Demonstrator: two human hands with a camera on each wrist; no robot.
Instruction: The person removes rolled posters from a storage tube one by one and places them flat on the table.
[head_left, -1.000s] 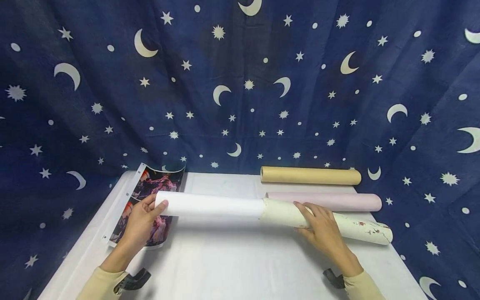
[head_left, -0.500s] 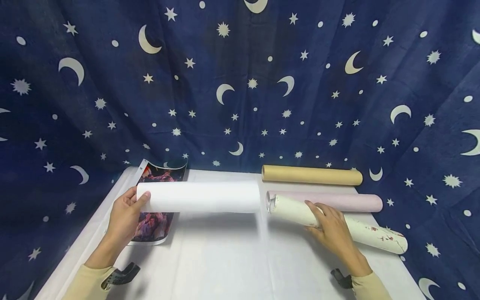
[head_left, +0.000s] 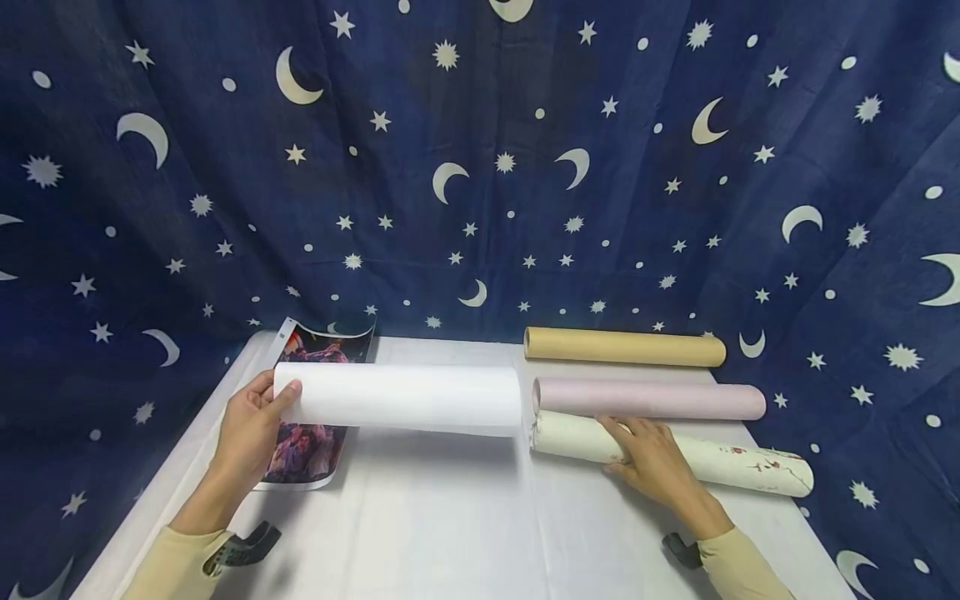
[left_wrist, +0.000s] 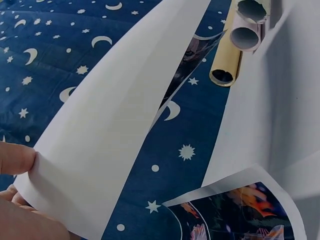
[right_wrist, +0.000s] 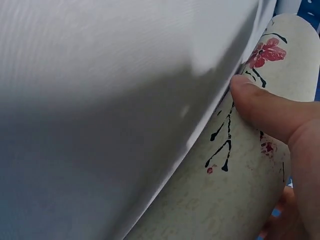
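My left hand (head_left: 249,425) pinches the left end of a loosely rolled poster (head_left: 405,397), thumb on the white outer side. It hangs above the table, level, and a strip of dark print (left_wrist: 186,65) shows inside its far end in the left wrist view. On the right, my right hand (head_left: 651,462) lies over a cream wallpaper roll (head_left: 573,436) and grips it from above, fingers mostly hidden behind it. Red flowers (right_wrist: 267,52) and dark twigs mark this roll in the right wrist view. A narrow gap separates the two rolls in the head view.
Behind the wallpaper roll lie a pale pink roll (head_left: 648,398) and a tan roll (head_left: 624,347). A curling printed sheet (head_left: 307,454) lies at the table's left, partly covered by the poster. A dark blue star-and-moon curtain (head_left: 480,167) encloses the white table (head_left: 442,517).
The poster has come out of the wallpaper roll's end and shifted left in my left hand. My right hand has moved the wallpaper roll slightly right, then straightened and lowered it beside the pink roll.
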